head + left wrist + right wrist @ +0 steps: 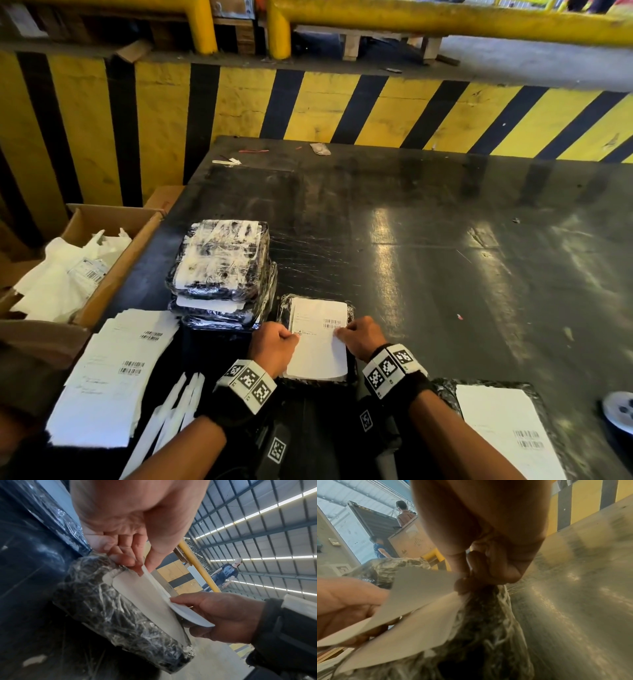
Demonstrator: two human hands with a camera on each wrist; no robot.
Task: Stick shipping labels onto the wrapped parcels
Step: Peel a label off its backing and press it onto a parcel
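Observation:
A small parcel (350, 310) wrapped in black film lies on the dark table right in front of me. A white shipping label (317, 342) with barcodes lies over its top. My left hand (274, 342) pinches the label's left edge (145, 572) between thumb and fingers. My right hand (361, 334) pinches the right edge (450, 578), and the near part of the label curls up off the parcel (106, 615). In the right wrist view the paper (412, 592) spans from one hand to the other above the parcel (488, 622).
A stack of wrapped parcels (222, 270) stands to the left. Loose labels (113, 377) and white strips (171, 418) lie at the near left. A cardboard box (113, 260) with white waste sits off the table's left edge. Another labelled parcel (507, 425) lies at the near right.

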